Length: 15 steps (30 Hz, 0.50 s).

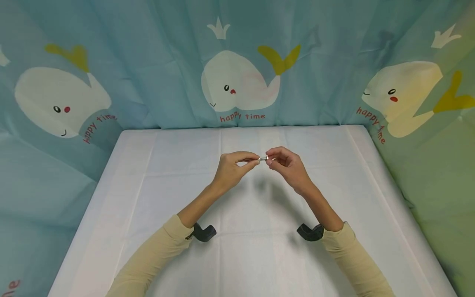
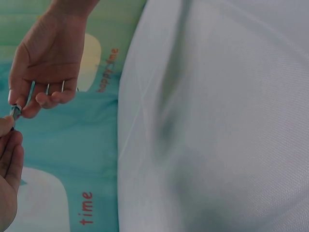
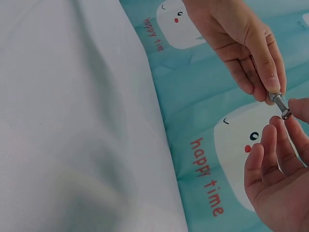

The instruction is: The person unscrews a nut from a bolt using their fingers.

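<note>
A silver bolt (image 3: pixel 279 101) with a threaded shank is held up above the table between both hands. My left hand (image 1: pixel 230 170) pinches one end of it between thumb and fingertips, partly hiding that end. At the opposite end of the shank sits a small metal nut (image 3: pixel 286 114). My right hand (image 1: pixel 289 167) has its thumb and fingertips on the nut, while its other fingers (image 3: pixel 270 145) are loosely bent. In the left wrist view the bolt shows only as a small dark metal piece near the left edge.
A white cloth covers the table (image 1: pixel 259 255) under both hands. Blue-green curtains (image 1: pixel 159 74) printed with whales stand along its back and sides. A black wrist camera (image 1: pixel 204 233) sticks out from the left sleeve, and another black camera (image 1: pixel 310 232) from the right.
</note>
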Each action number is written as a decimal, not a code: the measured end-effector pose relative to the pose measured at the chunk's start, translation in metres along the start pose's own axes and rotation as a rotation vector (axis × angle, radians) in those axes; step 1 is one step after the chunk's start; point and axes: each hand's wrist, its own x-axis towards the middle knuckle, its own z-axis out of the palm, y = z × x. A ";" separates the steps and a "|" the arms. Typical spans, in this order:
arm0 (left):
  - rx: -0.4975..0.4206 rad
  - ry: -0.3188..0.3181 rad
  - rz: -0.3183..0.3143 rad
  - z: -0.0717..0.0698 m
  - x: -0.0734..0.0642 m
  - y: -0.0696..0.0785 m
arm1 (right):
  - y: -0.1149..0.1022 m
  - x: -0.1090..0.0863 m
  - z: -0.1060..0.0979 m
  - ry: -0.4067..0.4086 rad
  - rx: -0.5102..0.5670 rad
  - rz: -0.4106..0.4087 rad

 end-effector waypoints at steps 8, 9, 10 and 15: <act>0.008 0.003 0.004 0.002 -0.001 0.001 | -0.001 -0.001 -0.001 -0.002 -0.018 0.013; 0.007 0.004 0.002 0.002 -0.002 0.002 | -0.001 -0.001 -0.001 -0.005 -0.016 0.009; 0.008 0.005 0.000 0.002 -0.002 0.002 | -0.001 -0.001 -0.001 -0.008 -0.015 0.003; 0.008 0.005 -0.009 0.003 -0.003 0.005 | -0.001 -0.003 -0.002 -0.014 -0.011 -0.018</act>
